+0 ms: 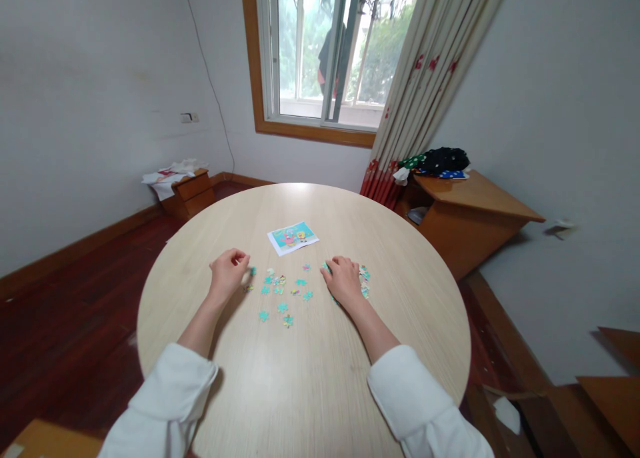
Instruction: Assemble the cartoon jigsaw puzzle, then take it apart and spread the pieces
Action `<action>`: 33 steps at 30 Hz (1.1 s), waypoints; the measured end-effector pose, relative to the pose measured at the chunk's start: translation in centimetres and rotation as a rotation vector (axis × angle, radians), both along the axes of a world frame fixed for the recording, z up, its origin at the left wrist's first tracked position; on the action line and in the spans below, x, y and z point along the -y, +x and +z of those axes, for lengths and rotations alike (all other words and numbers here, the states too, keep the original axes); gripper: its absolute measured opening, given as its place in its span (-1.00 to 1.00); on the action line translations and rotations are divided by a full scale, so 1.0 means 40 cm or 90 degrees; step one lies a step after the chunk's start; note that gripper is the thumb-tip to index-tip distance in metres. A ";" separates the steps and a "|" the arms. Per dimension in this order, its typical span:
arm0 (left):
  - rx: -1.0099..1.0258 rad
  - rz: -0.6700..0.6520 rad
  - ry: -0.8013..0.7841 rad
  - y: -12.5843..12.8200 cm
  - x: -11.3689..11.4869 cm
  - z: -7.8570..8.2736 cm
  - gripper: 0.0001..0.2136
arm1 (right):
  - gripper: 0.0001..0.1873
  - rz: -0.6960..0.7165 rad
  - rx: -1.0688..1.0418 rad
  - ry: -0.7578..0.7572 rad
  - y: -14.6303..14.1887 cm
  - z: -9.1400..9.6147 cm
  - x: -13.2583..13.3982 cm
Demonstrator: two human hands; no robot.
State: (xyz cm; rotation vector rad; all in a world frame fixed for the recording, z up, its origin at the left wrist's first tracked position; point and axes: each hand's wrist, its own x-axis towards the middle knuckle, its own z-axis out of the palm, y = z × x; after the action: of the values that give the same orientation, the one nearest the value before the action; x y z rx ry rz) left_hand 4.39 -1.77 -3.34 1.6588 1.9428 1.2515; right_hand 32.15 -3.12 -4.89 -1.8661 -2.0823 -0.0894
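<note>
Several jigsaw puzzle pieces (283, 307), mostly turquoise with some yellow and pink, lie loose on the round table (260, 405). My left hand (230, 271) rests at the left edge of the pieces, its fingers curled together. Whatever may be between those fingers is hidden. On the other side, my right hand (345, 281) lies palm down with fingers stretched out over some pieces, covering part of them. More puzzle pieces (365, 273) show just beyond its right side. A printed picture card (293, 237) with cartoon figures lies behind the pieces.
Behind the table, a window (330, 51) has a long curtain (420, 78) at its right. A wooden desk (480, 198) bearing dark cloths (443, 160) stands at the right. A small wooden cabinet (194, 193) stands back left with papers or cloth on top.
</note>
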 end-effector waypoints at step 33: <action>-0.029 0.009 0.021 0.002 -0.003 -0.014 -0.83 | -0.79 -0.035 -0.024 -0.022 -0.001 0.007 0.002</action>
State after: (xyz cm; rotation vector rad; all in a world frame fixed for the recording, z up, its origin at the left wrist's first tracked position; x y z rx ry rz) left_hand 4.46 -1.64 -3.89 1.7063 1.9731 1.2681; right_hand 32.10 -3.21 -4.62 -1.9312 -2.0204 -0.0325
